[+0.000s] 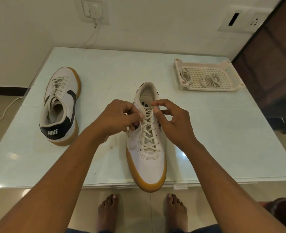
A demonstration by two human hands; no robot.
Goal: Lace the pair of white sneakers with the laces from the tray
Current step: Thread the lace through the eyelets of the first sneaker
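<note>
A white sneaker point(147, 158) with a gum sole lies in the middle of the glass table, toe toward me and over the front edge. Its cream lace point(149, 132) criss-crosses the eyelets. My left hand point(117, 117) pinches the lace at the upper left eyelets. My right hand point(171, 120) pinches the lace at the top right eyelet beside the tongue. A second white sneaker point(61, 105) stands at the left, laced, heel toward me. The white tray point(208, 89) at the back right holds two bundles of spare laces point(210, 80).
The glass table point(223, 140) stands against a pale wall with a switch plate point(93, 10) and a hanging cable. A dark wooden panel point(273, 56) rises at the right. My bare feet point(108, 211) show on the floor below the table's front edge.
</note>
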